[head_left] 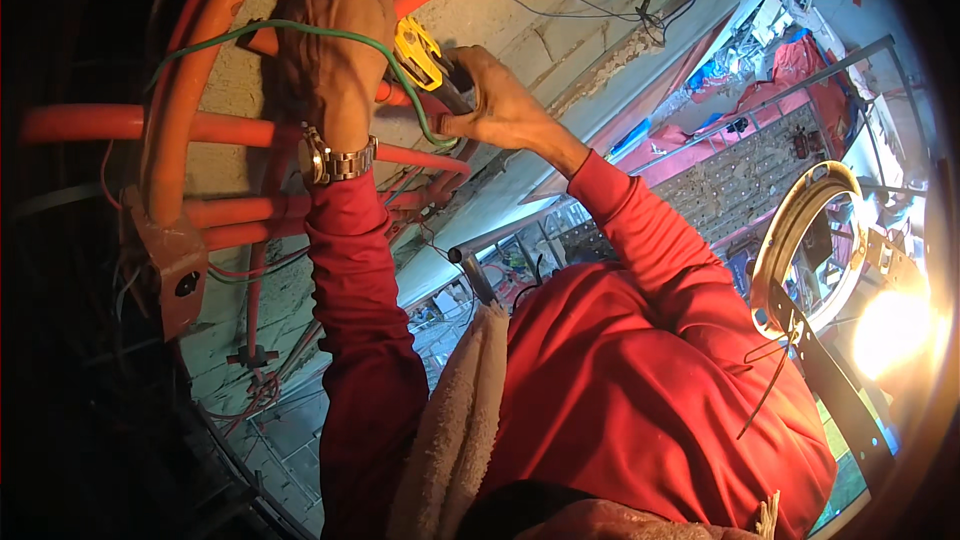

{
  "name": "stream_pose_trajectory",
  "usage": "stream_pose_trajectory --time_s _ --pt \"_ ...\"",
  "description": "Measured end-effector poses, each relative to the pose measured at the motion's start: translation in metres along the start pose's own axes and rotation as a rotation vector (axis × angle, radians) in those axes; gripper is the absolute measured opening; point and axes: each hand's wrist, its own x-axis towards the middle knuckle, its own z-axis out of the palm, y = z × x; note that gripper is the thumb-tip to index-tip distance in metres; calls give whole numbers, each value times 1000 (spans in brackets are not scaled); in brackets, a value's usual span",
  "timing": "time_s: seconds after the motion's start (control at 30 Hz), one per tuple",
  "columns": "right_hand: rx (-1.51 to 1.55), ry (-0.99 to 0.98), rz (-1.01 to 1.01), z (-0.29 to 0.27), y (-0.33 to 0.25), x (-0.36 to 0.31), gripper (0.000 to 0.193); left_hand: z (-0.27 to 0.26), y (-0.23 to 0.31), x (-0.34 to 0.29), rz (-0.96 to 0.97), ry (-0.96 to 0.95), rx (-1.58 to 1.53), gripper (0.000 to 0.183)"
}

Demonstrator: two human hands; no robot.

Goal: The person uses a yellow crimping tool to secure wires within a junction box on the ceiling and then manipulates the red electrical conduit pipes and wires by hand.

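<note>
My left hand (338, 35), with a metal watch (340, 162) on its wrist, is closed round a short orange pipe (393, 94) against the rough wall. The pipe's other end pokes out past the hand; the fingertips are partly hidden. My right hand (505, 100) is closed on a yellow and black hand tool (422, 54), whose exact kind I cannot make out. The tool's yellow end lies beside my left hand, close to the orange pipe. A green wire (335, 33) arches over the back of my left hand and hangs down between the two wrists.
More orange conduit pipes (90, 123) cross at the left, meeting a junction box (172, 275). Dark loose wires (570, 13) hang along the wall. At the right are a round metal ring (765, 280) and a bright lamp (893, 333). A perforated metal platform (735, 175) lies below.
</note>
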Motion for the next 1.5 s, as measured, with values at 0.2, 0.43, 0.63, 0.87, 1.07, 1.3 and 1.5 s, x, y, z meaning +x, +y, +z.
stream_pose_trajectory --time_s 0.2,0.43,0.63,0.87,1.07,1.3,1.5 --pt "-21 104 22 5 1 -7 48 6 -4 -2 55 45 34 40" --pt "149 -12 255 30 51 -38 28 0 -8 -5 102 -71 29 41" --pt "-117 49 -115 11 89 -63 38 4 5 -3 72 29 4 44" --pt "-349 -220 46 -26 101 -87 50 -8 -10 -22 79 117 -132 36" --pt "-396 -532 528 -57 125 -130 37 -23 -1 -21 -100 270 -745 28" --pt "-516 -477 733 -46 155 -154 38 4 33 -97 -109 640 -682 18" --pt "345 -540 1027 -48 136 -146 44 49 130 -195 -341 64 -954 19"
